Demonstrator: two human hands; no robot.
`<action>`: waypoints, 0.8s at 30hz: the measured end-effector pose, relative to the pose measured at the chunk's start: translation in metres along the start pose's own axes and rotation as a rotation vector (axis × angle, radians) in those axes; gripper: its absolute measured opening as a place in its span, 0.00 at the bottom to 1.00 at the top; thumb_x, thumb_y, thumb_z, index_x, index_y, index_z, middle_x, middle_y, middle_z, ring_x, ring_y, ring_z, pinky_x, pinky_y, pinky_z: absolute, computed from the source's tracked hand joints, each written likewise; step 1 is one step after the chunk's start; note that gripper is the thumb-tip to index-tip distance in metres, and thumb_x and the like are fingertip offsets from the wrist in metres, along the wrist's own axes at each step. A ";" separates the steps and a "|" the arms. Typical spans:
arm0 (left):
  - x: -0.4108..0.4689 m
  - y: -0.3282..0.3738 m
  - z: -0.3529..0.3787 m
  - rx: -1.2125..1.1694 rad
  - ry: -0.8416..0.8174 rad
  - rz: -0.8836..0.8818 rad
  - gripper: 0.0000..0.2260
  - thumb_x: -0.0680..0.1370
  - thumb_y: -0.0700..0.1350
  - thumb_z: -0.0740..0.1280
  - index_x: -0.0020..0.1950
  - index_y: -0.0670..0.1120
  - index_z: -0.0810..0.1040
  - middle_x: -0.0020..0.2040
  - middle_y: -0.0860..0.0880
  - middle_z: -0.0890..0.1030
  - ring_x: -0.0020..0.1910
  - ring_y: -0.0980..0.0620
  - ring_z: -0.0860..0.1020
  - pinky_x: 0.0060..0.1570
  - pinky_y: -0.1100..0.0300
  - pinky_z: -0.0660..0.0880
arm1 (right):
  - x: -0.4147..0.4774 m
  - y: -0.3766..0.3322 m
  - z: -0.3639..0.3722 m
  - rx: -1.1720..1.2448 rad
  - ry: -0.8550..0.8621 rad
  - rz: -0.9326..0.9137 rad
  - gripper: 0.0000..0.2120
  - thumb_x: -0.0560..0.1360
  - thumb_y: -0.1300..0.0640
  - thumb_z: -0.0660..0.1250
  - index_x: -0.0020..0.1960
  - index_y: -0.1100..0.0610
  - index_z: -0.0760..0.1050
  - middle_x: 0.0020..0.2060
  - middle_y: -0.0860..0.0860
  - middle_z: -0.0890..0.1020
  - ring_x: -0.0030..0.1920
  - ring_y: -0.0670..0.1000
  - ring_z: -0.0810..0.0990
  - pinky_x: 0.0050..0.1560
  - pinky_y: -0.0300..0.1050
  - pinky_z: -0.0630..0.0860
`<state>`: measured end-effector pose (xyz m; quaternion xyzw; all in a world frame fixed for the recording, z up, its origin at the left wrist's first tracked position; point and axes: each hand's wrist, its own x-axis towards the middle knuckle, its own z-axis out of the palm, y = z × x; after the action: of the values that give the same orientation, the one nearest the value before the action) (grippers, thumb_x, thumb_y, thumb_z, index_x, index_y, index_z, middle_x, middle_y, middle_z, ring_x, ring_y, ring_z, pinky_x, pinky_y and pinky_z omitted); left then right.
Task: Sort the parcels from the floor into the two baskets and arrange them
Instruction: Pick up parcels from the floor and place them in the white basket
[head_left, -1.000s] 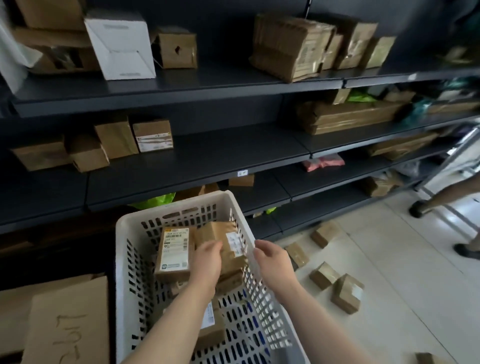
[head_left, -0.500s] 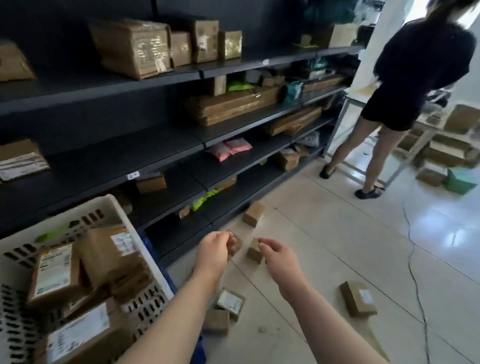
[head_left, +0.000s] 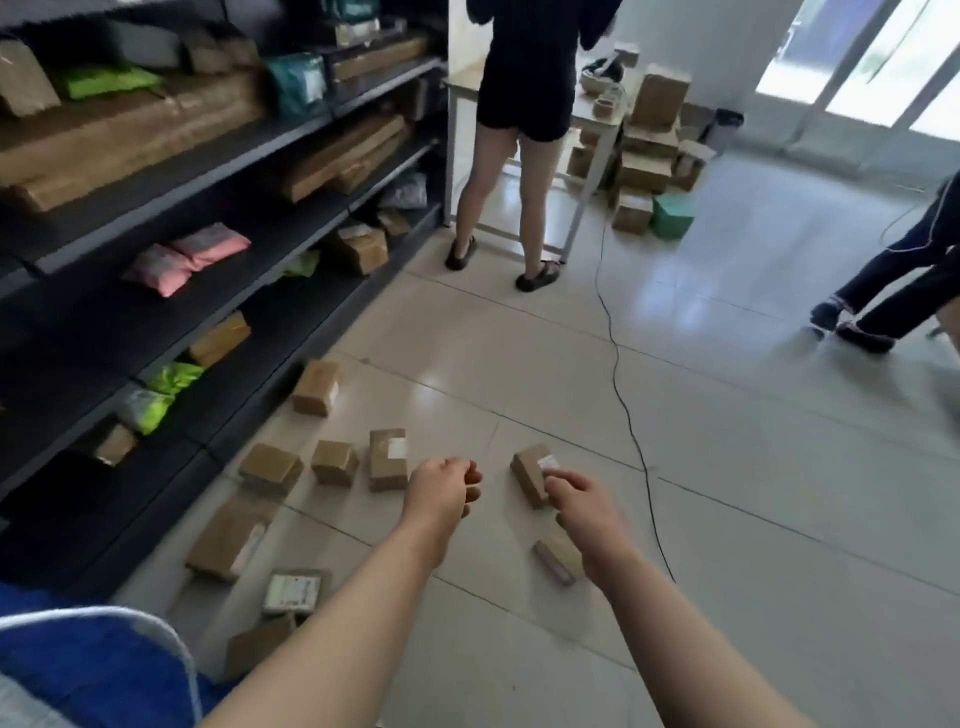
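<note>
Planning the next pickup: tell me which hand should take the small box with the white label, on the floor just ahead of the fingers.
Right. The right hand has its fingertips almost at the labelled box; the left hand is farther away, loosely curled and empty.

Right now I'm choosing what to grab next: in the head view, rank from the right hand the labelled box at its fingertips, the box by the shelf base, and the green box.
1. labelled box, at right hand
2. box by shelf base, far left
3. green box, beyond the table

White labels on floor parcels (head_left: 387, 460), print too blurred to read, no legible text
</note>
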<state>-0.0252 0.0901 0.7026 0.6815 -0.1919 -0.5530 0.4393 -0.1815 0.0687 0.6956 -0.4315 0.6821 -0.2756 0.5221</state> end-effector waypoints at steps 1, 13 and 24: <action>0.012 -0.001 0.014 0.020 -0.016 -0.011 0.08 0.81 0.42 0.59 0.48 0.43 0.76 0.44 0.46 0.79 0.39 0.51 0.76 0.41 0.58 0.71 | 0.011 0.005 -0.012 0.021 0.026 0.026 0.10 0.78 0.57 0.64 0.56 0.53 0.82 0.50 0.51 0.83 0.47 0.49 0.78 0.45 0.43 0.74; 0.200 -0.010 0.161 0.216 -0.163 -0.204 0.07 0.78 0.41 0.60 0.42 0.43 0.75 0.39 0.45 0.75 0.40 0.48 0.72 0.38 0.57 0.67 | 0.204 0.072 -0.090 0.151 0.253 0.297 0.12 0.78 0.60 0.63 0.59 0.58 0.80 0.50 0.51 0.81 0.52 0.51 0.78 0.50 0.43 0.73; 0.399 -0.131 0.281 0.455 -0.213 -0.403 0.06 0.77 0.40 0.60 0.41 0.45 0.73 0.39 0.45 0.75 0.39 0.48 0.70 0.34 0.59 0.65 | 0.387 0.226 -0.089 0.195 0.359 0.559 0.11 0.78 0.62 0.64 0.57 0.61 0.80 0.43 0.52 0.80 0.40 0.46 0.76 0.38 0.39 0.71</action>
<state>-0.1879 -0.2459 0.3621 0.7249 -0.2165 -0.6399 0.1347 -0.3658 -0.1696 0.3524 -0.1209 0.8253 -0.2572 0.4879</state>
